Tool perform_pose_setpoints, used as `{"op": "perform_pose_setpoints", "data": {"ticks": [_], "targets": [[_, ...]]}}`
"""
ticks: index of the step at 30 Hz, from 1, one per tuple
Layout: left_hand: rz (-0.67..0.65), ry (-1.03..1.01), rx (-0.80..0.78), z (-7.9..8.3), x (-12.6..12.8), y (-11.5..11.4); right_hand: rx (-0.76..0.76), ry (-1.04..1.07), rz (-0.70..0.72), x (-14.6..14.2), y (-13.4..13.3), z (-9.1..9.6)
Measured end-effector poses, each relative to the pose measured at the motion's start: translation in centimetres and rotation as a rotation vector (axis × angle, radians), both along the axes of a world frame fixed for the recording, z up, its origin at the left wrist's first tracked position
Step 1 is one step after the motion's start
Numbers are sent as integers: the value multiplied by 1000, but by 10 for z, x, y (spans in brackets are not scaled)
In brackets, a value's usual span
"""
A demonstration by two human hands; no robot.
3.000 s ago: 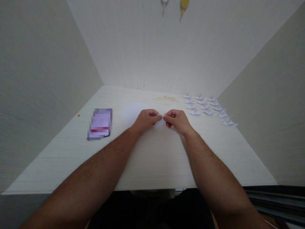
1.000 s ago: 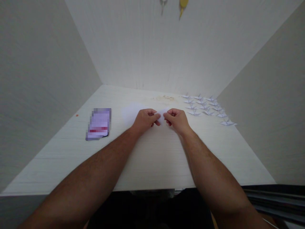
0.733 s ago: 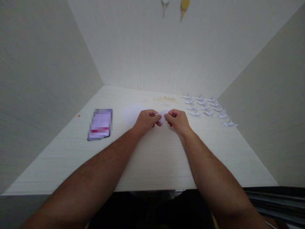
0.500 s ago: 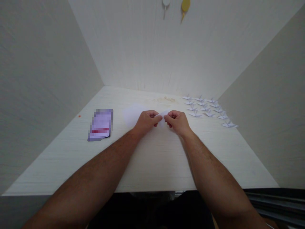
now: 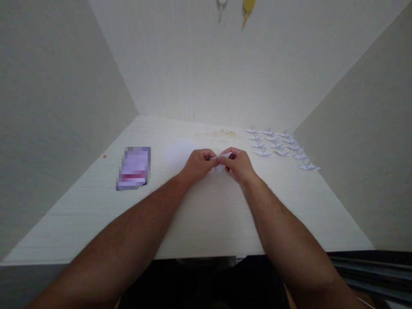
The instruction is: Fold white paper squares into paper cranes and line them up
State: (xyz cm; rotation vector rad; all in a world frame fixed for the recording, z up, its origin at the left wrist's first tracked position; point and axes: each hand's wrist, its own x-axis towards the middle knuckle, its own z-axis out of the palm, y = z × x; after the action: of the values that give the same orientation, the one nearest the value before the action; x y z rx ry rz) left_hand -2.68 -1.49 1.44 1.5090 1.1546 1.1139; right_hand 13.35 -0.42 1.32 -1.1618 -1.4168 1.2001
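Observation:
My left hand (image 5: 197, 163) and my right hand (image 5: 238, 164) meet over the middle of the pale wooden desk (image 5: 206, 214). Both pinch a small folded white paper (image 5: 221, 156) between fingertips, a little above the desk. The paper shows as a thin flat strip between the thumbs, with a bit hanging below. Just behind my left hand lies a loose white paper sheet (image 5: 177, 153), flat on the desk.
Several finished white paper cranes (image 5: 280, 146) stand in rows at the back right. A blurred purple phone-like slab (image 5: 134, 168) lies at the left. A tan stain (image 5: 222, 133) marks the back of the desk. Walls close in on three sides. Two small items (image 5: 248, 6) hang above.
My fingers have drawn closer together and the small paper has turned from a broad upright flap into a thin, flat folded strip. My arms have stayed in place.

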Motion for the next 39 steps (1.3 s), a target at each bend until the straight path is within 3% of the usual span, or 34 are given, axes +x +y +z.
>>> {"op": "perform_pose_setpoints", "data": {"ticks": [7, 15, 23, 29, 39], "targets": [[-33, 20, -26, -1, -2, 2, 4, 81, -65, -1, -2, 2], [-60, -21, -70, -4, -6, 2, 4, 29, 8, 8, 4, 0], [27, 6, -67, -1, -2, -1, 79, -50, -38, 8, 3, 2], [144, -39, 50, -3, -1, 4, 53, -76, -5, 5, 3, -1], [-7, 27, 15, -5, -3, 7, 27, -105, -19, 3, 2, -2]]}}
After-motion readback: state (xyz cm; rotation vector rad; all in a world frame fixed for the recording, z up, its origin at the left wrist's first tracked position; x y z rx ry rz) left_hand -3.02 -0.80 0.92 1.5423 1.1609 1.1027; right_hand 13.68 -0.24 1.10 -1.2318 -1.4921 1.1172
